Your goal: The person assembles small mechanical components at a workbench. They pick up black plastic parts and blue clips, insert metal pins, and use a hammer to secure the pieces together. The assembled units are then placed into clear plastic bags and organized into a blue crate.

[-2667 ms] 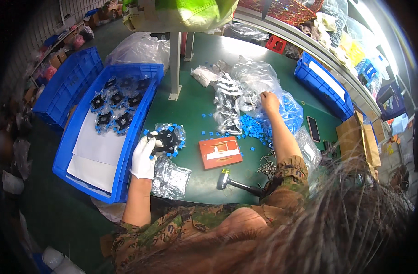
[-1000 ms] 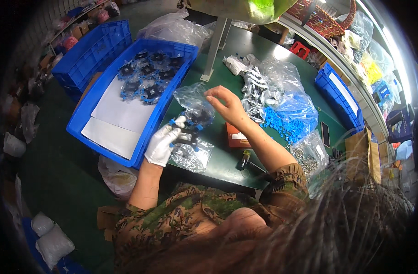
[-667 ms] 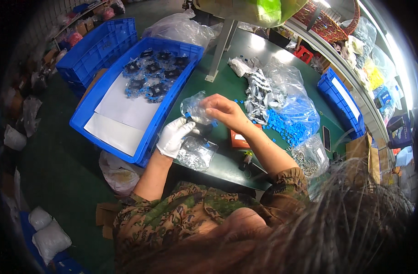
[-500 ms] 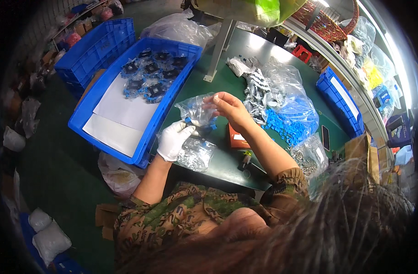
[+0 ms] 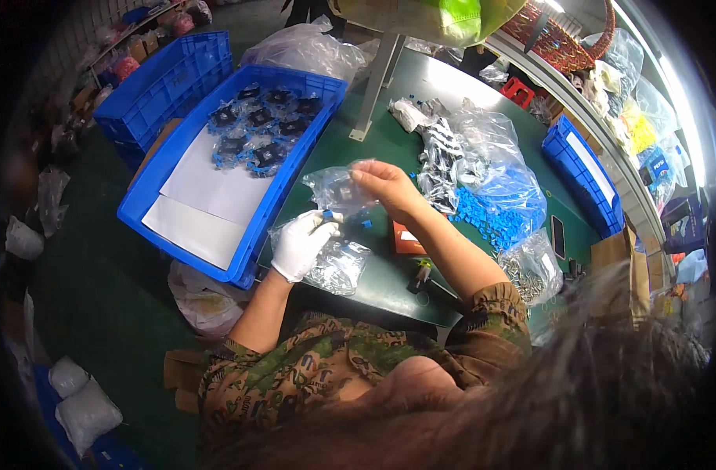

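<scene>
The white-gloved left hand [image 5: 301, 246], mostly closed, grips a dark, blue-cornered part [image 5: 351, 216]; the bare right hand [image 5: 389, 188], nearly closed, pinches a clear plastic bag [image 5: 328, 188].

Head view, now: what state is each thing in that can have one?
Left hand: gloved, closed on the blue-edged part
Right hand: bare, pinching the clear bag
Blue-edged part: held, mostly hidden
Clear bag: crumpled; open or sealed unclear
Large blue crate: open-topped, partly filled
Bagged black parts: lying in the crate
Loose blue pieces: heaped
Phone: lying flat, screen dark
Orange-red box: partly hidden; open or shut unclear
</scene>
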Demonstrator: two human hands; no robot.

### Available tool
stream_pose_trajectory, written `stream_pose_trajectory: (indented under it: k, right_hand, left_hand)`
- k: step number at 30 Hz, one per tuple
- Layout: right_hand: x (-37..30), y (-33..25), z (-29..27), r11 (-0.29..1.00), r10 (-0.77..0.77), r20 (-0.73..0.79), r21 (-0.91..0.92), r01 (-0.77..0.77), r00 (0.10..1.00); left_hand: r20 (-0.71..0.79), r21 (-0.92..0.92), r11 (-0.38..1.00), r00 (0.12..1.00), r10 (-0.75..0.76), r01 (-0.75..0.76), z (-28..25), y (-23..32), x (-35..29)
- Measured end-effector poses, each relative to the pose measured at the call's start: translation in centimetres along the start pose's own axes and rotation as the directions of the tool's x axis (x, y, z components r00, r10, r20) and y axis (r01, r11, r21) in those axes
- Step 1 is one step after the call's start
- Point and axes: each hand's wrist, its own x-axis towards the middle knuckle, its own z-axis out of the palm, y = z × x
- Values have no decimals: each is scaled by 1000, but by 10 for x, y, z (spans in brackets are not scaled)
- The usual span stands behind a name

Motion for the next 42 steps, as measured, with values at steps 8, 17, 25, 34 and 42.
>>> stream_pose_trajectory:
  k: [8, 17, 25, 34, 42]
  right_hand:
    - [-8, -13, -10, 980, -99, 102, -162, 114, 990]
    - [-7, -15, 0, 962, 107, 245, -269, -38, 964]
    - [-1, 11, -17, 995, 59, 92, 77, -66, 994]
    - [-5, 18, -5, 994, 94, -25, 57, -92, 995]
    - [-8, 15, -16, 977, -107, -116, -198, 83, 988]
  left_hand:
    - [128, -527, 813, 969, -210, 246, -18, -4, 0]
    - [209, -747, 615, 967, -144, 253, -34, -14, 22]
    - [69, -904, 371, 927, -368, 215, -30, -25, 21]
    - [-11, -916, 372, 918, -396, 150, -28, -28, 28]
    - [-61, -858, 465, 858, -510, 216, -19, -24, 28]
